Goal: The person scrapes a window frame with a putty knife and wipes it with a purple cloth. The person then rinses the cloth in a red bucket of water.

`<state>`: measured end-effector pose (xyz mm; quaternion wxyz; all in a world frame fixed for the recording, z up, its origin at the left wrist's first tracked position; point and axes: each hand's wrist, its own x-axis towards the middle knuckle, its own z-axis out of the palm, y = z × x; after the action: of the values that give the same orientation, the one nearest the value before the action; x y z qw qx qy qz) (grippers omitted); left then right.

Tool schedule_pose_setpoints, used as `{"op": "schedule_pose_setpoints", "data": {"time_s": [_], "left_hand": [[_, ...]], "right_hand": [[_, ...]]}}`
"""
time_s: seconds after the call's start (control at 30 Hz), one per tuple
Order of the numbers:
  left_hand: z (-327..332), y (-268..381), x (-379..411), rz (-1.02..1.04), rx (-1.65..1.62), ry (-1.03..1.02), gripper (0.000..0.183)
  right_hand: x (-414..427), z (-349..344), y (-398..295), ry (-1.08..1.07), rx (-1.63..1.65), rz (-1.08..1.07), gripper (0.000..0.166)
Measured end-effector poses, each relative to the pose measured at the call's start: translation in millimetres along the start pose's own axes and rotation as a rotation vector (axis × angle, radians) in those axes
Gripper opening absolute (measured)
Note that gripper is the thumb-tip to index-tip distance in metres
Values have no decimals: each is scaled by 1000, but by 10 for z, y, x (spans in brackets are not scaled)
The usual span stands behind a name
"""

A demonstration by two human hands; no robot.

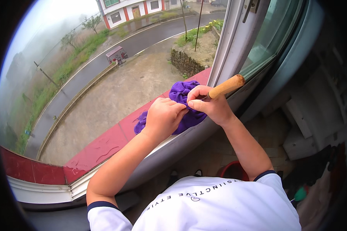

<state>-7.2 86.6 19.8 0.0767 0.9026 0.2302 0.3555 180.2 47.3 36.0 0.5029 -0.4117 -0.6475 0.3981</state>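
A crumpled purple cloth [188, 121] lies across the window ledge in front of me. My left hand [164, 114] rests on it, thumb and forefinger pinching a fold. Close beside it, my right hand [209, 106] holds a wooden-handled tool [227, 86], its handle sticking out up and to the right past the knuckles. A short length of thin metal shank shows by the right fingers; the tip is hidden at the cloth. The fingertips of both hands nearly meet over the fabric.
Red tiles [94, 147] cover the wet outer sill, with a drop to a paved yard [104, 106] beyond. The white window frame [231, 37] and a glass sash [266, 43] stand at right. Below, a red bucket [234, 170] sits on the floor.
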Motion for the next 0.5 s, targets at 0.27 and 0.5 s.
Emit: {"op": "schedule_pose_setpoints", "data": {"time_s": [0.27,0.5], "left_hand": [[305,-97,47,-194,-144,-312,78],[-92,-75,-152,-329,-31,-525,37]], "right_hand": [[-359,-246,121,369,124,-30,3],[-579,-403,-40,570,345,-172,2]]}}
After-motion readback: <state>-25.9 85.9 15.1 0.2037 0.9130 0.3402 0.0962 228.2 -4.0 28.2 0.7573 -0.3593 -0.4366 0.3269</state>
